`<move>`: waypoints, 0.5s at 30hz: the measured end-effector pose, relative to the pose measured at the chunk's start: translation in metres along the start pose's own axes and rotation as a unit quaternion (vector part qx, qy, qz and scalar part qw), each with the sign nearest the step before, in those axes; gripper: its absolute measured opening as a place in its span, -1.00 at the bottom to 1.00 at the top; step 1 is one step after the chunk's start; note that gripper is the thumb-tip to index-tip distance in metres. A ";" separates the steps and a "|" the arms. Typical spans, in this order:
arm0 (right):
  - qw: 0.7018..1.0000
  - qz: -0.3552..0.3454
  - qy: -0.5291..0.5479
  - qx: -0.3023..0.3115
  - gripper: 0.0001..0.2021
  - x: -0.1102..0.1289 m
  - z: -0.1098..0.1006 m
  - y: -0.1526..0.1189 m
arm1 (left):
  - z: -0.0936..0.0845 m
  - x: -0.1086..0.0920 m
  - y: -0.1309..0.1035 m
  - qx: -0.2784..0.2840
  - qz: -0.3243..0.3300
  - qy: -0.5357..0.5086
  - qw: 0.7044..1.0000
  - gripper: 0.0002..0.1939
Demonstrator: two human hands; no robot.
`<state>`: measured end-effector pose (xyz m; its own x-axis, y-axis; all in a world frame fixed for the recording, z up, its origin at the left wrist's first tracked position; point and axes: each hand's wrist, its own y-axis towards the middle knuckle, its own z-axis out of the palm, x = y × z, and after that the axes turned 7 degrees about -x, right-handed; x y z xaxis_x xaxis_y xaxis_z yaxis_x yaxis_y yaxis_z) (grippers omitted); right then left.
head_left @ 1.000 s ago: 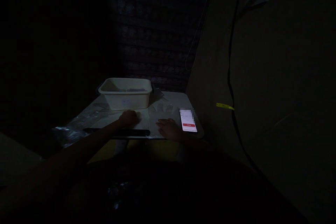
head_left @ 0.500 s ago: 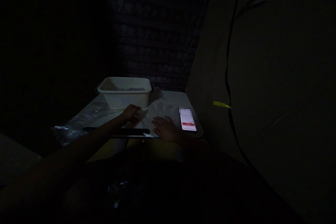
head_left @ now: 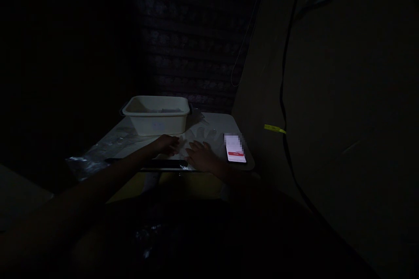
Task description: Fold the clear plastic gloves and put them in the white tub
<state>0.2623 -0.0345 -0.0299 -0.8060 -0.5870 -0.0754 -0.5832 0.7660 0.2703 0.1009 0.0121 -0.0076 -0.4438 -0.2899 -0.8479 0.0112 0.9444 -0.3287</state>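
Note:
A thin, see-through plastic glove (head_left: 209, 134) lies flat on the small white table (head_left: 222, 120), its fingers pointing away from me. My right hand (head_left: 201, 155) rests over the glove's near part with its fingers spread. Just left of it is my left hand (head_left: 166, 144), at the glove's left edge; its fingers are bent and dim, and whether they pinch the plastic is unclear. Behind my left hand stands a cream tub (head_left: 159, 124) with dark handles and something pale inside. A lit phone (head_left: 235, 148) lies right of the glove.
Crumpled clear plastic (head_left: 87, 165) hangs over the table's left edge. A dark bar (head_left: 163, 164) runs along the near edge. On the right, a black cable (head_left: 283, 96) with a yellow tag (head_left: 274, 129) runs down the wall. The room is very dark.
My left hand has moved slightly right, closer to my right hand. My right hand has shifted a little left and away from me, its fingers further over the glove.

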 end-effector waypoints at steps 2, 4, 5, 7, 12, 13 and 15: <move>1.000 0.005 -0.001 -0.009 -0.61 0.000 -0.001 -0.002 | 0.001 -0.002 -0.003 -0.004 0.011 -0.010 1.000 -0.69; 1.000 0.003 0.000 -0.017 -0.61 0.001 -0.003 -0.007 | 0.003 -0.005 -0.006 -0.022 0.012 -0.008 1.000 -0.68; 1.000 0.000 0.001 -0.018 -0.62 0.001 -0.004 -0.010 | 0.003 -0.006 -0.006 -0.030 0.011 -0.004 0.999 -0.68; 1.000 -0.009 0.002 -0.019 -0.62 0.002 -0.006 -0.017 | 0.004 -0.009 -0.008 -0.040 0.006 0.003 0.999 -0.68; 1.000 0.008 0.005 -0.020 -0.60 -0.001 -0.004 -0.028 | 0.005 -0.017 -0.017 -0.032 0.032 -0.020 0.999 -0.63; 1.000 0.014 0.005 -0.019 -0.60 -0.003 -0.004 -0.030 | 0.005 -0.019 -0.019 -0.024 0.039 -0.021 0.999 -0.61; 1.000 0.020 0.004 -0.013 -0.62 -0.005 -0.004 -0.031 | 0.008 -0.022 -0.023 0.000 0.049 -0.008 0.999 -0.57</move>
<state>0.2847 -0.0569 -0.0343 -0.8273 -0.5589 -0.0567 -0.5484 0.7816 0.2973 0.1173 -0.0044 0.0154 -0.4268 -0.1991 -0.8822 0.0530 0.9683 -0.2442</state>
